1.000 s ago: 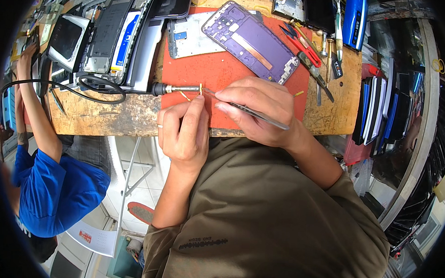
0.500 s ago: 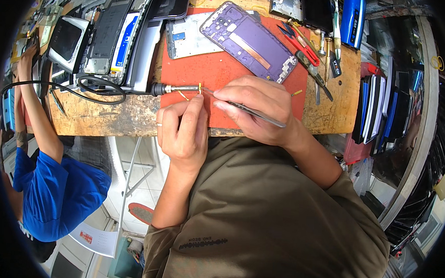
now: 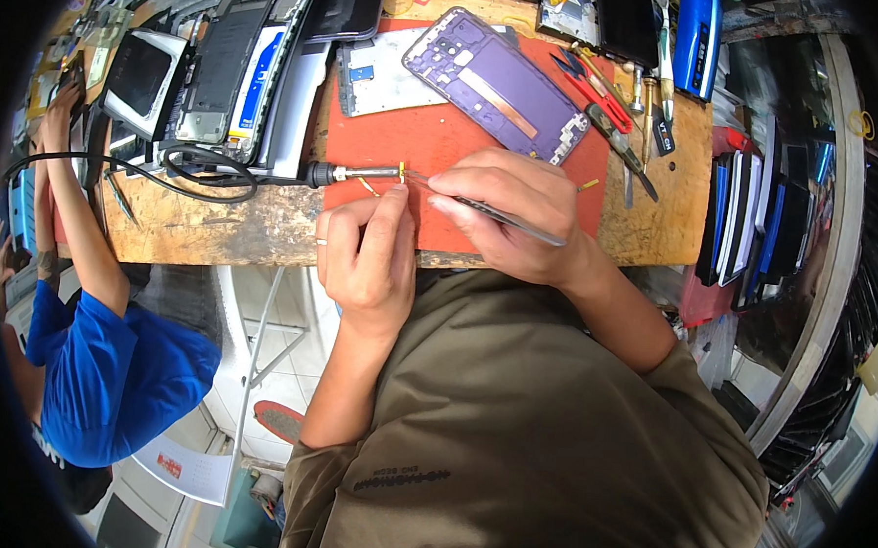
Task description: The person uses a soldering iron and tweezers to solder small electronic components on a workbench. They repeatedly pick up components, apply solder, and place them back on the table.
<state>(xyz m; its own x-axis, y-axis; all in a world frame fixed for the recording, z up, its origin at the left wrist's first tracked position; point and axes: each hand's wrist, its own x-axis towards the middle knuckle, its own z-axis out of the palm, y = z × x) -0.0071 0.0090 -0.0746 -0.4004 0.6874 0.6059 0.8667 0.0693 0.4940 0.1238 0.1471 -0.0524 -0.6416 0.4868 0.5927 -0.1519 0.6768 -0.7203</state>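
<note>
The worn wooden surface (image 3: 657, 225) spans the upper view, its far side covered by clutter. A co-worker in a blue shirt (image 3: 126, 378) is at left, partly lost in the dark fisheye rim. A red mat (image 3: 386, 135) lies on the surface. On the floor, a teal bin (image 3: 235, 520) holds a rounded grey object (image 3: 268, 484) and pieces too small to identify. At right, a pinkish-red tray (image 3: 704, 297) adjoins upright blue, white and dark panels (image 3: 740, 219); whether all stand inside it cannot be told. A purple phone housing (image 3: 516, 77) overlaps a pale metal plate (image 3: 388, 84), hiding one end. To the left, an opened phone frame (image 3: 213, 63) contains a blue-and-white battery (image 3: 258, 80). The left hand (image 3: 366, 256) and right hand (image 3: 520, 204) face each other over the mat. A soldering iron (image 3: 365, 172) points rightward between plate and left hand. The right grip is clasped around grey tweezers (image 3: 510, 220), whose fine points are indistinct. Smallest, a yellow strip (image 3: 401, 170) stands at the left index fingertip, beside the iron's tip; the thumb is concealed, so whether that grip pinches or merely presses cannot be told.
</note>
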